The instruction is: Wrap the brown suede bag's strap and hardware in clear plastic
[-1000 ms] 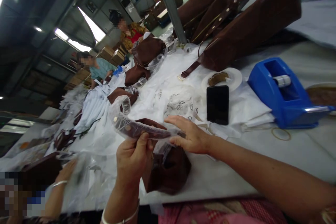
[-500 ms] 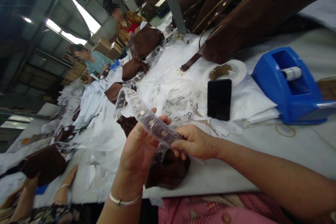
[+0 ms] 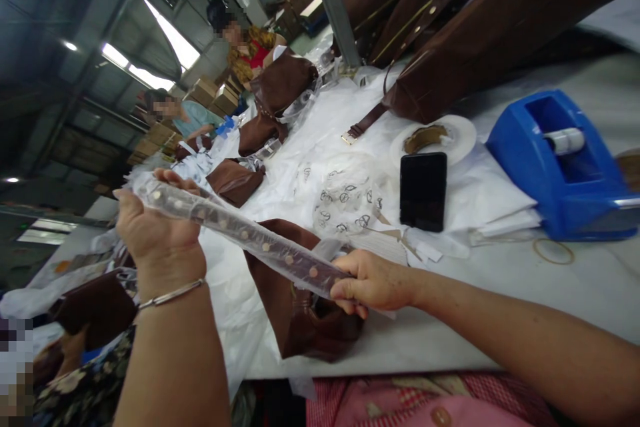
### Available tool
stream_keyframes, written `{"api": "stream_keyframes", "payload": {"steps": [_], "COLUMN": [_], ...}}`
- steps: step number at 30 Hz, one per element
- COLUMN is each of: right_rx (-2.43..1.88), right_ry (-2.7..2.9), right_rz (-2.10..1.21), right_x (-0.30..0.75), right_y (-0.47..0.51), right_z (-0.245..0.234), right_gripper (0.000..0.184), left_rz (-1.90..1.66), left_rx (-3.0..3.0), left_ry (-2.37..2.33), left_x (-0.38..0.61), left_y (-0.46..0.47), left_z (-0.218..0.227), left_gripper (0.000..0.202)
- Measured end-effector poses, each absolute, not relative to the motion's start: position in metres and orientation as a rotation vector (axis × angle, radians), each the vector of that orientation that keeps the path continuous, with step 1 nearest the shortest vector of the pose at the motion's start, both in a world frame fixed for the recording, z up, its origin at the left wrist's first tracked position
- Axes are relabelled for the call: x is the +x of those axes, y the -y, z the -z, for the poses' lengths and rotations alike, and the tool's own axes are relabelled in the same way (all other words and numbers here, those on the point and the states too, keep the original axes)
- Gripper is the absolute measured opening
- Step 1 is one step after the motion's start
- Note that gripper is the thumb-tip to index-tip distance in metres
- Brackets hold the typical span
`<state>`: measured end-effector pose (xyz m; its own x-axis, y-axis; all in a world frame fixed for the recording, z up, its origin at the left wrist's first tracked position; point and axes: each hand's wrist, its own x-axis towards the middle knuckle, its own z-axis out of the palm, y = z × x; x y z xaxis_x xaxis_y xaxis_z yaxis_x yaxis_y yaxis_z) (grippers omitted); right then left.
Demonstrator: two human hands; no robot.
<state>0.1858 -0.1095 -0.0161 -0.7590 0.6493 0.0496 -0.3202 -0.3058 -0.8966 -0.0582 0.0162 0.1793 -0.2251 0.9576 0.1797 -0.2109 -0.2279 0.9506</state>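
Note:
A brown bag strap [image 3: 265, 247] with metal studs, sleeved in clear plastic, stretches straight between my two hands. My left hand [image 3: 167, 230] is closed around the strap's far end, the palm turned up and the thumb to the left. At the near end, my right hand [image 3: 370, 280] pinches the strap and its plastic between thumb and fingers. Beneath the strap a brown leather bag [image 3: 280, 307] lies on the table, partly hidden by the strap and my right hand.
To the right are a black phone [image 3: 423, 192], a tape roll [image 3: 463, 137], a blue tape dispenser [image 3: 560, 167] and a rubber band [image 3: 553, 251]. Large brown bags [image 3: 490, 40] lie beyond. Printed tissue [image 3: 345, 197] sits mid-table. Co-workers handle bags at the left and far side.
My left hand has moved left along the strap, away from my right hand, and the curled strap is now drawn out straight. More of the brown bag shows. My right hand has hardly moved.

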Motion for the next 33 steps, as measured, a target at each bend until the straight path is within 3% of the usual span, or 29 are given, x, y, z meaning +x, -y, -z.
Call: {"api": "stream_keyframes", "payload": {"steps": [3, 8, 11, 14, 16, 18, 21, 24, 28, 33], "right_rx": [-0.430, -0.480, -0.626, -0.823, -0.885, -0.832, -0.739, -0.806, -0.843, -0.677], "right_ry": [1.303, 1.411, 1.545, 1.440, 1.339, 1.175, 0.796, 0.617, 0.664, 0.603], "right_rz": [-2.066, -1.928, -1.385, -0.900, -1.099, -1.571, -2.024, -2.043, -1.909, -1.932], "right_x": [0.186, 0.190, 0.195, 0.200, 0.201, 0.200, 0.194, 0.189, 0.184, 0.176], "right_y": [0.107, 0.098, 0.096, 0.097, 0.099, 0.099, 0.097, 0.096, 0.098, 0.097], "right_z": [0.018, 0.021, 0.017, 0.010, 0.006, 0.004, 0.003, 0.001, -0.001, 0.011], "right_gripper": [0.024, 0.027, 0.028, 0.039, 0.048, 0.064, 0.061, 0.040, 0.019, 0.028], "left_rz": [-1.522, -0.742, -0.800, -1.080, -1.150, -1.062, -0.808, -0.586, -0.447, -0.459], "left_rx": [1.072, 1.218, 1.398, 1.597, 1.738, 1.847, 1.927, 1.918, 1.920, 1.820], "left_ry": [-1.259, -1.443, -1.561, -1.608, -1.561, -1.479, -1.381, -1.364, -1.413, -1.460], "left_x": [-0.031, 0.008, 0.012, 0.013, 0.015, 0.018, 0.017, 0.013, 0.010, 0.005], "left_y": [0.030, 0.104, 0.113, 0.109, 0.110, 0.114, 0.122, 0.124, 0.119, 0.118], "left_z": [-0.139, -0.075, -0.070, -0.072, -0.071, -0.068, -0.067, -0.071, -0.077, -0.072], "left_gripper": [0.059, 0.040, 0.046, 0.019, 0.020, 0.022, 0.021, 0.020, 0.043, 0.043]}}
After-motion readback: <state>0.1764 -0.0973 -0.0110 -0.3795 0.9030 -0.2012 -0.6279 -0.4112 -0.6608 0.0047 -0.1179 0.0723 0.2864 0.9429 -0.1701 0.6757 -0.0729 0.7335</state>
